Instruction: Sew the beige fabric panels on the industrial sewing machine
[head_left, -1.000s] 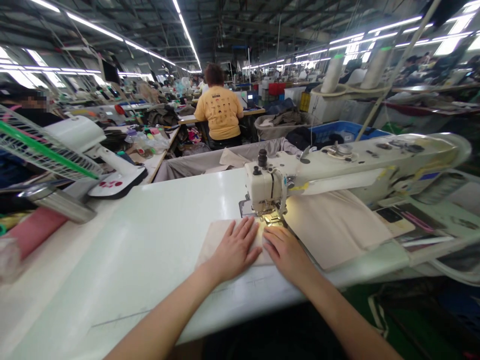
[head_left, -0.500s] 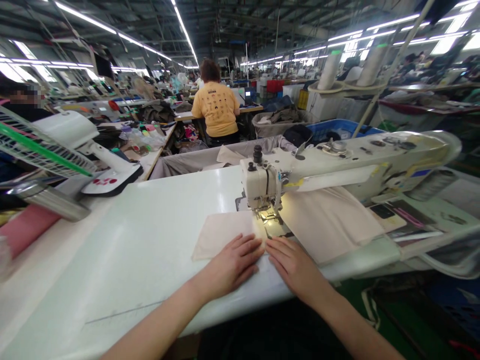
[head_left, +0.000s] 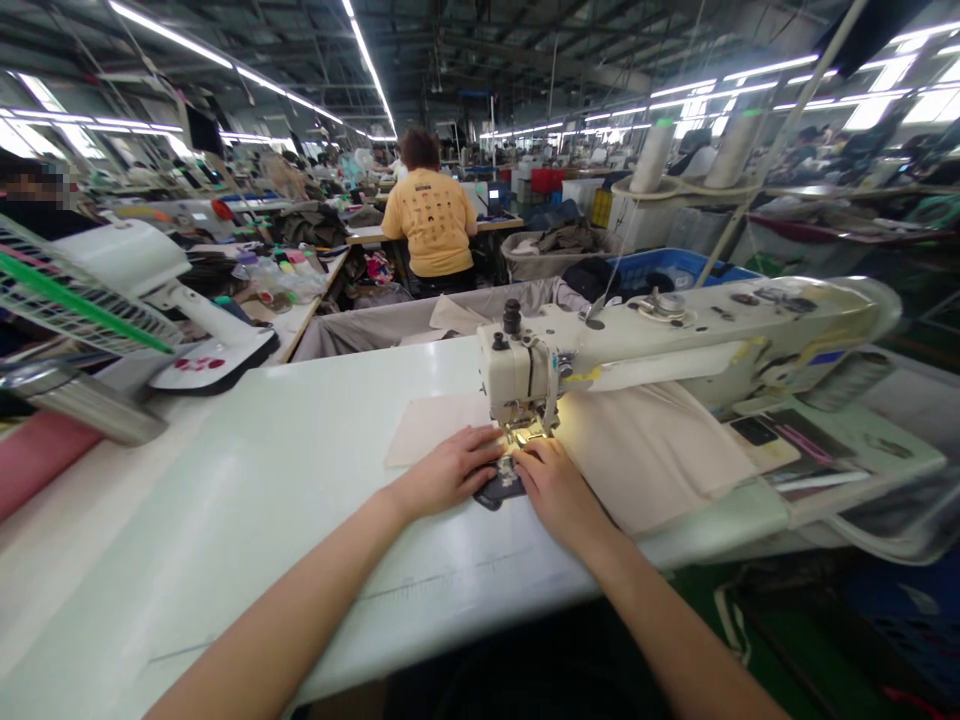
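A cream sewing machine (head_left: 517, 372) stands over the pale table, its lamp lighting the needle area. A beige fabric piece (head_left: 420, 425) lies under and left of the presser foot (head_left: 525, 432). My left hand (head_left: 452, 468) rests flat on its near edge, fingers stretched towards the foot. Close to the needle, on the other side, my right hand (head_left: 556, 485) lies with its fingers forward, the tips at the fabric edge. Between the hands the dark and metal machine bed plate (head_left: 501, 488) shows. A larger beige cloth (head_left: 652, 450) is spread to the right, under the machine arm.
A white fan (head_left: 214, 355) and a steel flask (head_left: 90, 400) stand at the left. Behind the table is a grey cloth bin (head_left: 360, 330); a blue crate (head_left: 675, 265) sits farther right. A phone (head_left: 754, 430) lies right of the cloth. A person in yellow (head_left: 429, 220) sits ahead.
Both hands have moved forward towards the needle, and the fabric has slid away from me with them. The bed plate in front of the foot is now uncovered.
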